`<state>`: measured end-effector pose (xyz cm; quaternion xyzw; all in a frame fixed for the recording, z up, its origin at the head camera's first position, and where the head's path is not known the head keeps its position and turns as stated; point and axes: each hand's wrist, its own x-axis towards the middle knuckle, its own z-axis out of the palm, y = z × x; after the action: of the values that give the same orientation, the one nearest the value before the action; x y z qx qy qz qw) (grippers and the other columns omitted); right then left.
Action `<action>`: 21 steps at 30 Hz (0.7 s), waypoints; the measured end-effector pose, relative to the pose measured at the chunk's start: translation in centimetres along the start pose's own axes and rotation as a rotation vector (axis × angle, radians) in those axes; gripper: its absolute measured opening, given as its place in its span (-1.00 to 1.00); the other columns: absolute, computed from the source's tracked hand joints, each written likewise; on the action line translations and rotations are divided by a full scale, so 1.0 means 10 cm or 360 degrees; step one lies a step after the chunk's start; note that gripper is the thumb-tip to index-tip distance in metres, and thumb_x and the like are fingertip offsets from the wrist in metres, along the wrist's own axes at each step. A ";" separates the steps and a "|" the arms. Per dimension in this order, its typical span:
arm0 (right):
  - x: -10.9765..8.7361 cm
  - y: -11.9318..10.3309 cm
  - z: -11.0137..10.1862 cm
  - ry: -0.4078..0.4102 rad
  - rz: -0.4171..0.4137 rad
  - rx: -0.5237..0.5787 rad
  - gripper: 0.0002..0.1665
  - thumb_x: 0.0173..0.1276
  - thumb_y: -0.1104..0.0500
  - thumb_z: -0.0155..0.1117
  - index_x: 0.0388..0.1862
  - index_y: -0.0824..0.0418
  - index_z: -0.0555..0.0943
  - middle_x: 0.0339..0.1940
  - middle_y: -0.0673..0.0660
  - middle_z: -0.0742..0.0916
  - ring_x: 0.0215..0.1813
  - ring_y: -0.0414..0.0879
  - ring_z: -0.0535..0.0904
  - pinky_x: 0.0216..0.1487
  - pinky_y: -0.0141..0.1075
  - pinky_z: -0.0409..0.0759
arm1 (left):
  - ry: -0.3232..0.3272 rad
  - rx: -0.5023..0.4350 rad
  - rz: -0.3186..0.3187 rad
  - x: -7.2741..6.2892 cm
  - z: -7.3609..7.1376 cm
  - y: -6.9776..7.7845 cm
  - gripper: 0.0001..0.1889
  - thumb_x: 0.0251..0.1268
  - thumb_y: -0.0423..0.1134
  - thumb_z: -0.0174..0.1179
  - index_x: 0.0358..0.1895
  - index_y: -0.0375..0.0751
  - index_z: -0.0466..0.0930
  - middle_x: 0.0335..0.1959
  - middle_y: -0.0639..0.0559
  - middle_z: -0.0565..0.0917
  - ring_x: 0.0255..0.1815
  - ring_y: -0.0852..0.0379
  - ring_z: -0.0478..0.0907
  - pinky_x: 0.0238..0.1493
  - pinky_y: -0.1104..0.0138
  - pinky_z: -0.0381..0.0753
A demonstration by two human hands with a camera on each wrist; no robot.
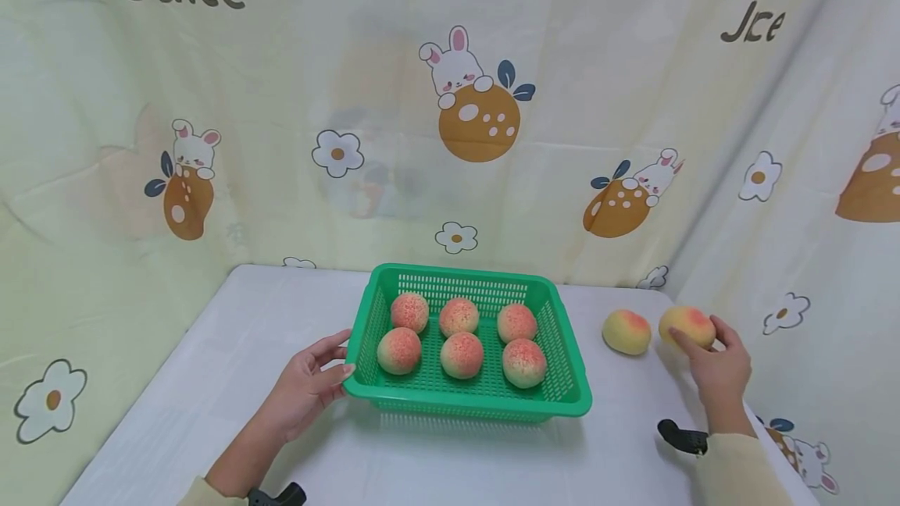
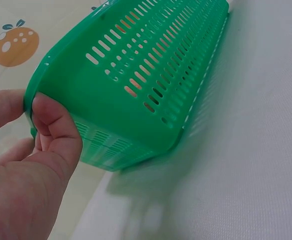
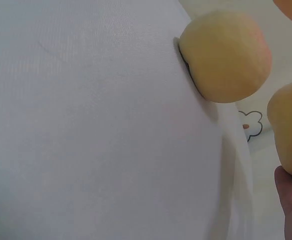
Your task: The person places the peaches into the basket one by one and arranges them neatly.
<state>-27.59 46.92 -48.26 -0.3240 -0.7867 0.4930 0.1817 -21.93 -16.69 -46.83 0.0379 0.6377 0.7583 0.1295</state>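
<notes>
A green plastic basket (image 1: 469, 403) sits in the middle of the white table with several red-speckled peaches (image 1: 462, 355) in two rows inside. My left hand (image 1: 312, 381) grips its left end; up close, thumb and fingers pinch the rim of the basket wall (image 2: 68, 82). To the right of the basket, my right hand (image 1: 720, 365) holds a yellow peach (image 1: 685, 325) with a red blush between thumb and fingers. A second yellow peach (image 1: 626, 333) rests on the table just left of it. Both yellow peaches show in the right wrist view, the held one (image 3: 289, 127) partly cut off.
The white tabletop (image 1: 450, 467) extends in front of the basket and to both sides. Behind it and along the right hangs a pale curtain (image 1: 394, 201) printed with rabbits, fruit and flowers. Black straps (image 1: 682, 437) go round both wrists.
</notes>
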 end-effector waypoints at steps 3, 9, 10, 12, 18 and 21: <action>-0.01 0.00 -0.02 0.0022 -0.0027 -0.0029 0.13 0.21 -0.35 0.44 0.67 -0.15 0.16 0.67 0.04 0.29 0.41 0.08 0.37 0.35 -0.27 0.56 | 0.0002 0.0001 0.0003 0.00 0.00 0.00 -0.30 0.43 -0.42 0.22 0.58 -0.20 0.19 0.17 -0.17 0.44 -0.09 0.15 0.65 -0.04 0.36 0.75; -0.08 -0.01 -0.04 0.0008 -0.0083 -0.0075 0.11 0.19 -0.40 0.42 0.65 -0.19 0.19 0.63 0.07 0.33 0.26 0.00 0.43 0.06 -0.50 0.62 | 0.0002 0.0005 0.0005 0.00 0.00 0.00 -0.29 0.43 -0.43 0.22 0.59 -0.20 0.18 0.16 -0.15 0.45 -0.10 0.17 0.65 -0.05 0.37 0.75; -0.10 -0.01 -0.04 0.0004 -0.0093 -0.0078 0.10 0.19 -0.40 0.41 0.65 -0.20 0.19 0.62 0.07 0.34 0.22 -0.03 0.44 -0.01 -0.54 0.61 | 0.0002 0.0006 0.0005 0.00 0.00 -0.01 -0.30 0.43 -0.43 0.21 0.59 -0.20 0.18 0.16 -0.15 0.45 -0.10 0.17 0.65 -0.05 0.37 0.75; -0.14 -0.03 -0.04 -0.0004 -0.0111 -0.0075 0.09 0.20 -0.39 0.41 0.64 -0.20 0.21 0.61 0.09 0.35 0.16 -0.07 0.45 -0.19 -0.64 0.53 | 0.0003 0.0004 0.0003 0.01 0.00 -0.01 -0.30 0.44 -0.43 0.21 0.59 -0.20 0.19 0.15 -0.14 0.45 -0.10 0.16 0.64 -0.05 0.37 0.75; -0.24 -0.06 -0.03 -0.0031 -0.0156 -0.0066 0.07 0.20 -0.36 0.44 0.63 -0.22 0.24 0.59 0.12 0.35 0.12 -0.13 0.43 -0.31 -0.69 0.43 | 0.0010 0.0006 -0.0004 0.01 0.00 -0.01 -0.30 0.44 -0.41 0.23 0.59 -0.19 0.20 0.13 -0.11 0.46 -0.10 0.16 0.64 -0.03 0.36 0.75; -0.30 -0.08 -0.03 -0.0041 -0.0177 -0.0036 0.04 0.19 -0.33 0.48 0.61 -0.23 0.27 0.58 0.11 0.36 0.07 -0.19 0.42 -0.31 -0.69 0.47 | 0.0013 0.0003 -0.0005 0.01 0.00 -0.01 -0.30 0.44 -0.40 0.23 0.58 -0.18 0.20 0.12 -0.10 0.47 -0.09 0.16 0.64 -0.02 0.36 0.75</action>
<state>-25.53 44.80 -47.29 -0.2754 -0.8113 0.4774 0.1949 -22.00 -16.65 -46.97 0.0339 0.6391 0.7576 0.1280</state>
